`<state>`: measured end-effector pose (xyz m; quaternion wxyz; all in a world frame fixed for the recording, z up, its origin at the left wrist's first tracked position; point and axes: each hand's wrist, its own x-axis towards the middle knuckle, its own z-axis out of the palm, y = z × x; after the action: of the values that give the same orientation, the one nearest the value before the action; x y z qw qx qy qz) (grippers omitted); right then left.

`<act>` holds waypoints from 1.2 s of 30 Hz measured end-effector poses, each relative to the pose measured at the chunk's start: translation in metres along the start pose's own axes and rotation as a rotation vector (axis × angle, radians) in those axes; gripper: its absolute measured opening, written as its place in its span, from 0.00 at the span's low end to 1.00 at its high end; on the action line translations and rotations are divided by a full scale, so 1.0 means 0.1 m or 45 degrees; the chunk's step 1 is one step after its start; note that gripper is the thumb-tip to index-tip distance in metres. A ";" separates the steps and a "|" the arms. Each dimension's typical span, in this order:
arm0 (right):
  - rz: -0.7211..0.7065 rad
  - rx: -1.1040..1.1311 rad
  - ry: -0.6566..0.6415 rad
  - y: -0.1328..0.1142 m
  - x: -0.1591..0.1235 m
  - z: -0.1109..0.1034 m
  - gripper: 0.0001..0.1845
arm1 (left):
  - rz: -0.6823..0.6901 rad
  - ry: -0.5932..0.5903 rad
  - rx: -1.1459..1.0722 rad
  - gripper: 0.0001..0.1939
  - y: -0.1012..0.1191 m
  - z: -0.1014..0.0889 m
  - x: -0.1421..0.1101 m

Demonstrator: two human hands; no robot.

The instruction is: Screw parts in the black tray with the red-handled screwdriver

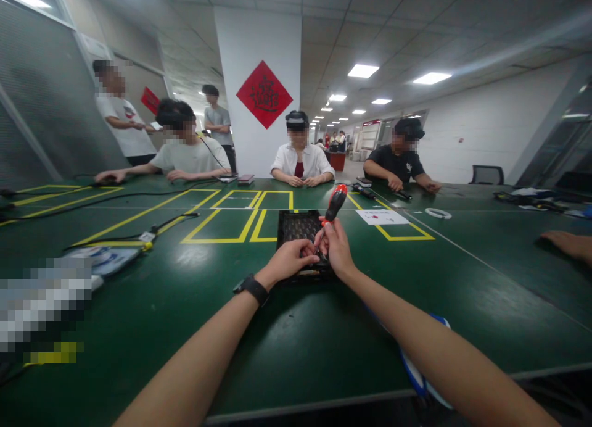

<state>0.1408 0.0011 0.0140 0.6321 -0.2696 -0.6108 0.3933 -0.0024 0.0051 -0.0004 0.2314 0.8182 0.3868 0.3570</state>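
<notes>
My right hand (338, 248) is closed around a screwdriver (338, 200) with a red and black handle. The handle points up and away from me, and its thin shaft slants down to the left between my hands. Beneath both hands a black tray (287, 220) with a patterned, grid-like inside lies on the green table (194, 340). Over the tray's near left part, my left hand (292, 258) has its fingers drawn together close to the screwdriver's lower end. Whatever the left fingers pinch is too small or hidden to name.
Yellow tape (215, 240) outlines boxes on the table. A white paper (382, 217) and a white ring (438, 213) lie right of the tray. Cables and a bagged item (111, 259) are at left. Several people sit across the table; another person's hand (568, 243) rests at right.
</notes>
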 end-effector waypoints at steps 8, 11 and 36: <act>0.017 0.030 -0.037 0.02 0.00 0.00 0.17 | 0.019 -0.036 0.029 0.12 -0.02 -0.02 0.00; 0.044 0.047 -0.056 0.01 0.01 0.00 0.18 | 0.109 -0.109 -0.037 0.11 0.02 -0.04 -0.01; -0.111 -0.208 0.268 -0.05 0.03 -0.05 0.13 | 0.103 0.277 0.427 0.13 -0.01 -0.02 0.00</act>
<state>0.1461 0.0018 0.0197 0.6851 -0.3333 -0.5822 0.2839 -0.0047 0.0056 0.0006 0.0342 0.8167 0.4303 0.3829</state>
